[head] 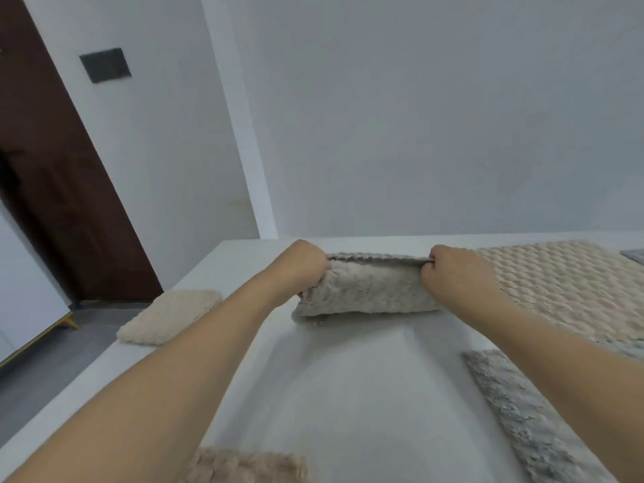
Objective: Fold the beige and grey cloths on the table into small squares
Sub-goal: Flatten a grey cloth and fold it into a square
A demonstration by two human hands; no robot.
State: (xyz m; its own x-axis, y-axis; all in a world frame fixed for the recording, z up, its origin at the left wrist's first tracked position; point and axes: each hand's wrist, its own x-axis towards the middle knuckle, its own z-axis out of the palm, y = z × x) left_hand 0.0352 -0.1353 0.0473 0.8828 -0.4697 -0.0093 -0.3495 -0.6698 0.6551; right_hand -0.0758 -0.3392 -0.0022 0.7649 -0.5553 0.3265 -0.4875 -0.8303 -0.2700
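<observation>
Mid-table, toward the far edge, sits the cloth being worked rn: a fuzzy beige-grey cloth (pixel 366 291) already doubled over into a long strip, near edge on the white table (pixel 348 395), top edges lifted a bit. Left hand (pixel 303 264) pinches the top edge at the strip's left end, fingers curled round it; right hand (pixel 456 273) does the same at the right end, both fists closed on fabric, nothing spread flat. Looks to me like a mid-fold step, prob lining up the layers before the next halving. Next move imo: set the edges down flush, then bring one short end over to the other w/o the layers sliding, since plush stuff tends to creep. Further out: a small folded beige square (pixel 170 315) near the left table edge, looks done; a big quilted beige cloth (pixel 564 291) spread flat just right of the right hand; a grey cloth (pixel 529 413) near right, unfolded afaict; another beige piece (pixel 244 465) at the bottom edge, mostly cut off.
</observation>
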